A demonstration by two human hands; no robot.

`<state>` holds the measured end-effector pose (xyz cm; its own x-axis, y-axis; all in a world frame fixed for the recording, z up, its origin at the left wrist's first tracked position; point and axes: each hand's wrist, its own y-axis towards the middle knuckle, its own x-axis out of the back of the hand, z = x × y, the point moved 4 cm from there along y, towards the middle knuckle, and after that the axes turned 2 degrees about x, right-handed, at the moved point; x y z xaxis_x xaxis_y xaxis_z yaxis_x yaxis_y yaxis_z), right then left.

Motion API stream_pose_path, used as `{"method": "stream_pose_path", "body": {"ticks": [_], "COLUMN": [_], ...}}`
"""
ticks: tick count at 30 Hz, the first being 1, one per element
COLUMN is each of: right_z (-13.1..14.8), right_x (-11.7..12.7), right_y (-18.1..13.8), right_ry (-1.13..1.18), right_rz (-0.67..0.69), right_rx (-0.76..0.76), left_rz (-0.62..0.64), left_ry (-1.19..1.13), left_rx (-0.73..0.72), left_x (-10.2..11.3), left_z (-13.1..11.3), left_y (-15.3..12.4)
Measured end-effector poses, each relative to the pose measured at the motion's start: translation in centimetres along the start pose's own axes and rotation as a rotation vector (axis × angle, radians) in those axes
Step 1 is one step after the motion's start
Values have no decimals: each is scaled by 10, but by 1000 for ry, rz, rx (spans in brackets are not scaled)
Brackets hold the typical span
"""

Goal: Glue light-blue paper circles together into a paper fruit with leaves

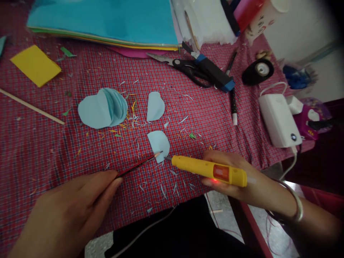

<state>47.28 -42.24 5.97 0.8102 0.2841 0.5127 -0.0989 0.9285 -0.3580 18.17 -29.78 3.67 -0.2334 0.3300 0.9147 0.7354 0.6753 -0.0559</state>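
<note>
Between thumb and fingers, my left hand (77, 208) pinches a thin red and black pencil (138, 165). The pencil's tip rests on a pale blue folded paper piece (159, 142). My right hand (231, 172) is wrapped round a yellow glue gun (201, 168) with a red light glowing under it. Its nozzle points left, right beside the lower edge of that same paper; I cannot tell if it touches. Another folded blue paper piece (155, 106) lies just beyond. Further left, a fanned stack of blue paper shapes (103, 108) sits on the cloth.
Scissors (185, 66), a box cutter (215, 71) and a marker (233, 107) lie at the back right. Coloured sheets (104, 21) are stacked behind. A yellow paper pad (36, 66) and a wooden stick (32, 106) lie left. A white power bank (280, 120) stands right. Paper scraps litter the checked cloth (188, 107).
</note>
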Motion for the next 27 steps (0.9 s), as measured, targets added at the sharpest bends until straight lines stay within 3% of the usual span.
{"method": "stream_pose_path", "body": {"ticks": [3,11,18,27], "right_z": [0,2,5,3], "right_x": [-1,0,-4,-1], "right_y": [0,3,6,8], "right_ry": [7,0,-4,-15], "right_rz": [9,16,20,-38], "right_rx": [-7,-2,29,34], "left_rz": [73,-28,55,62], "left_ry": [42,60,68,44], "left_rx": [-37,-44,-25,-5], "left_x": [-4,-6,-1,-1], "left_z": [2,7,0,1], "left_y": [-1,1,5,3]}}
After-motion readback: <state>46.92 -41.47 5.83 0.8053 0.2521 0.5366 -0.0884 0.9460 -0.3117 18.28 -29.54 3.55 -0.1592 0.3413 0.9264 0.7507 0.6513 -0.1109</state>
